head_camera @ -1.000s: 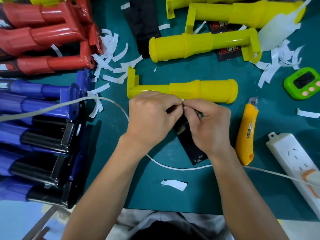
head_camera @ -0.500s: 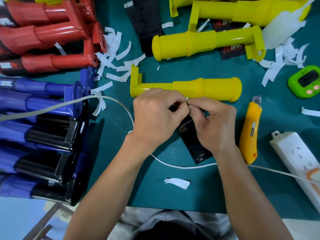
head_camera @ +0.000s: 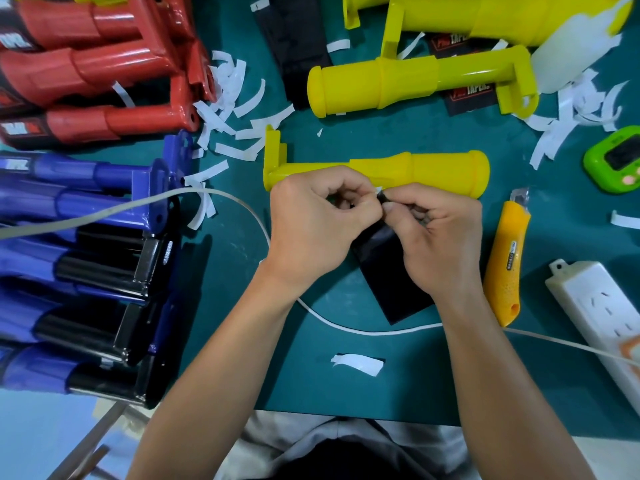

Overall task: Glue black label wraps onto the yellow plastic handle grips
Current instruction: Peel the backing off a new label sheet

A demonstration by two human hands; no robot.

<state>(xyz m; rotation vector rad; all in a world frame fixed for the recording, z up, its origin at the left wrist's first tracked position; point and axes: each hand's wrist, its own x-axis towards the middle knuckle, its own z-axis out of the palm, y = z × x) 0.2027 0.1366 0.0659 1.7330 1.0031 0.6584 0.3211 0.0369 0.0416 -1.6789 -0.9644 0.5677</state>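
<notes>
A black label wrap (head_camera: 388, 275) hangs between my hands just above the green mat. My left hand (head_camera: 315, 223) and my right hand (head_camera: 436, 237) both pinch its upper edge, fingertips nearly touching, where a small white bit of backing shows. Right behind my hands lies a bare yellow handle grip (head_camera: 433, 173), its bracket end to the left. Two more yellow handle grips (head_camera: 398, 84) lie further back, over loose printed black labels (head_camera: 467, 95).
Red handles (head_camera: 86, 77) and blue handles (head_camera: 69, 237) are piled at the left. White backing strips (head_camera: 232, 109) litter the mat. An orange utility knife (head_camera: 505, 265), a white power strip (head_camera: 595, 310), its cable (head_camera: 363, 329) and a green timer (head_camera: 616, 159) lie to the right.
Both hands stay together at the label's top edge, with only small finger movements. The view has shifted slightly.
</notes>
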